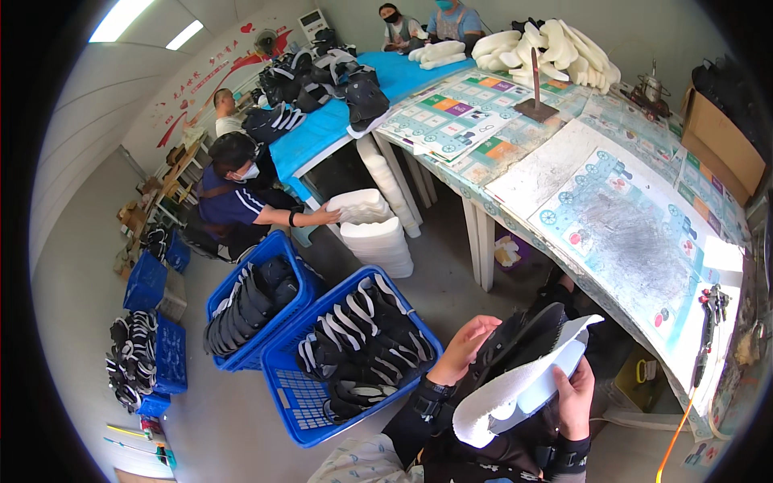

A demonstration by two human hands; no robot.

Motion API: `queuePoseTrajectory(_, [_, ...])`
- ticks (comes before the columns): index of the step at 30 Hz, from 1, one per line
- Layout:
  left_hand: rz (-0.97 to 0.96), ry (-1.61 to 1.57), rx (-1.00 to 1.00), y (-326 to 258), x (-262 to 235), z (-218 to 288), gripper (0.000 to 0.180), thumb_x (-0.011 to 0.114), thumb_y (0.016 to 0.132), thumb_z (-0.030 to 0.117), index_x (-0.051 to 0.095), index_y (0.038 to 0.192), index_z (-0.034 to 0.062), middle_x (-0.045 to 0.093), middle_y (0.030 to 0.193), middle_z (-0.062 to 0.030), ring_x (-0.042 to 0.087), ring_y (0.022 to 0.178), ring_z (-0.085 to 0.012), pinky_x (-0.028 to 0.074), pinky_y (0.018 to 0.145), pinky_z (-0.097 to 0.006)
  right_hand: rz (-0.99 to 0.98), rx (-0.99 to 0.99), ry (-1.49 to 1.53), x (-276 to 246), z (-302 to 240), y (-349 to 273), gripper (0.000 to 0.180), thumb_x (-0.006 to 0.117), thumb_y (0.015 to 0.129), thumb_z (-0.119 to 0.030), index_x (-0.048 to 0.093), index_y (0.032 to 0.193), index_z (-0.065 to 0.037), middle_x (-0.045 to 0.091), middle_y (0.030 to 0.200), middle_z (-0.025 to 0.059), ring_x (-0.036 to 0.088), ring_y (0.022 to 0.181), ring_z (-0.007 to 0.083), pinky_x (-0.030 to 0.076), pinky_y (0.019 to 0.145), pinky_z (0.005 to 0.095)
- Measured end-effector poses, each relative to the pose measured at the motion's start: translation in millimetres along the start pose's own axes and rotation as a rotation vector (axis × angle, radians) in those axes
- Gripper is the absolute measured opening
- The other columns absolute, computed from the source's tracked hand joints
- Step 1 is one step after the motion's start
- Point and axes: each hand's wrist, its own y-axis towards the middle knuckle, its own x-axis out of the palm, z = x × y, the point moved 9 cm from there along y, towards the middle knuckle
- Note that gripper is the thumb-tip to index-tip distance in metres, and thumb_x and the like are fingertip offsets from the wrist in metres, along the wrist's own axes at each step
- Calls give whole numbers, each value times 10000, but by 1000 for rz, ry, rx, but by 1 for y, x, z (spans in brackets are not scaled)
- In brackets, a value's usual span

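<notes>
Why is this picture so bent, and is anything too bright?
Head view: the fisheye lens bows straight edges, like those of the patterned table, and the corners go black; same head view: the ceiling lights burn out white, and a pale patch looks like glare.

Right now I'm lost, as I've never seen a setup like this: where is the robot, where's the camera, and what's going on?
There's no robot here: these are a person's own bare hands. The single wide, curved picture comes from a camera on that person's head, looking down. The right hand holds a white piece with pale blue areas. The left hand is open beside a dark piece; whether it touches is unclear. On the table are a scuffed sheet, a stand and a white pile. Blue baskets of dark pieces stand on the floor.
</notes>
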Motion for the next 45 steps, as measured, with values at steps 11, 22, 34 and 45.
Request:
queuePoseTrajectory(11, [-43,24,46,-29,31,35,321,624,1032,128,584,1331,18,655,1256,1,597,1167,-83,443,1034,-241,-44,-9,69,5,-4,-2,345,663,1018,-11,574,1346,51,723,1154,65,668,1009,106,520,902,252])
queuePoseTrajectory(22, [-80,-100,-29,-18,40,13,413,682,1006,146,578,1384,17,638,1282,-3,573,1193,-80,443,1050,-256,-52,-23,49,4,-9,1,326,667,1021,-22,575,1327,44,719,1142,67,664,1006,106,517,902,253])
queuePoseTrajectory(34, [-135,199,-1,-27,85,39,555,610,1070,265,482,1513,-44,604,1439,-72,527,1304,-125,405,1133,-282,37,-76,48,-26,-22,-15,352,654,1010,0,568,1348,49,719,1121,60,668,964,105,525,879,262])
queuePoseTrajectory(45, [-187,59,-22,-28,87,23,510,603,1074,188,487,1515,-40,593,1470,-65,539,1299,-123,417,1136,-288,56,-76,94,-29,-19,-17,352,654,1005,8,570,1344,55,724,1117,60,674,959,108,527,877,261])
